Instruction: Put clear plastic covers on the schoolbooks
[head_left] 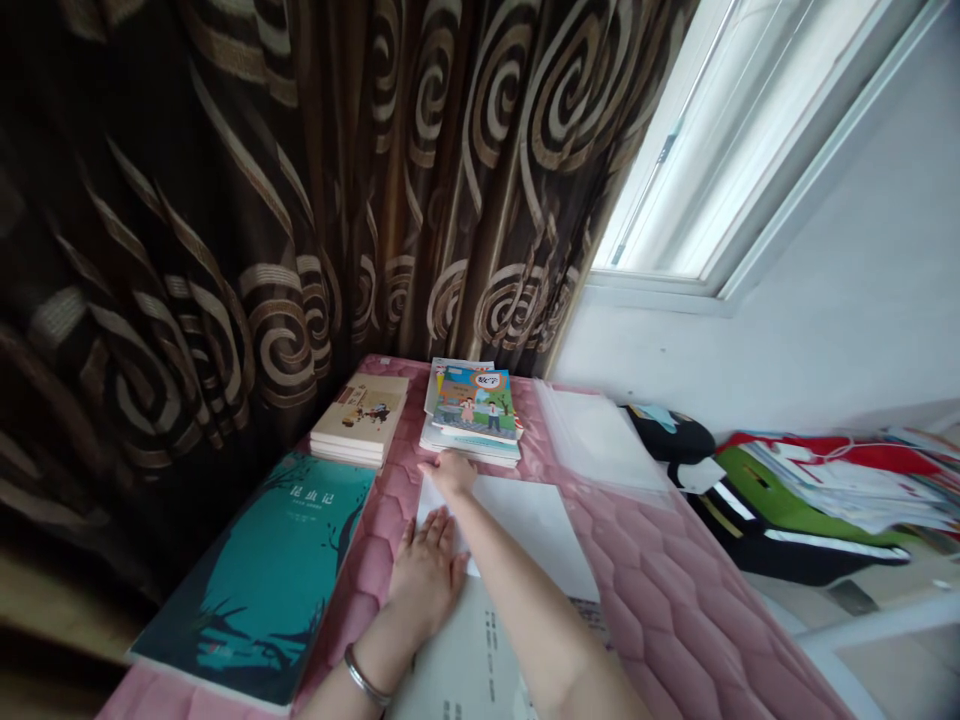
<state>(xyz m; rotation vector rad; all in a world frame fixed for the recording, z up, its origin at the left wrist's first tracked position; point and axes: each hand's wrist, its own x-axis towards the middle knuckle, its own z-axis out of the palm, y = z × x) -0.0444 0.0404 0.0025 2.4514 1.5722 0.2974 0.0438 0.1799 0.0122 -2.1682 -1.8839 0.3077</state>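
A white sheet [529, 515] lies before me, meeting a pale grey printed piece [469, 640] with columns of dark characters; I cannot tell whether they are joined. My left hand [429, 568] rests flat on their left side, fingers stretched out, a silver bangle on its wrist. Farther off, my right hand [450, 473] is at the sheet's far left corner with bent fingers closed on it, its forearm crossing over the paper. A large teal book [274, 570] lies to the left. Just beyond the right hand sits a pile of colourful textbooks [474, 405].
A stack of beige books [360, 415] stands behind the teal one. Clear plastic sheets [600, 440] lie at the back right of the pink quilted surface [652, 590]. Right of it are a green and black bag [780, 510] and papers [840, 480]. A patterned curtain [420, 200] hangs behind.
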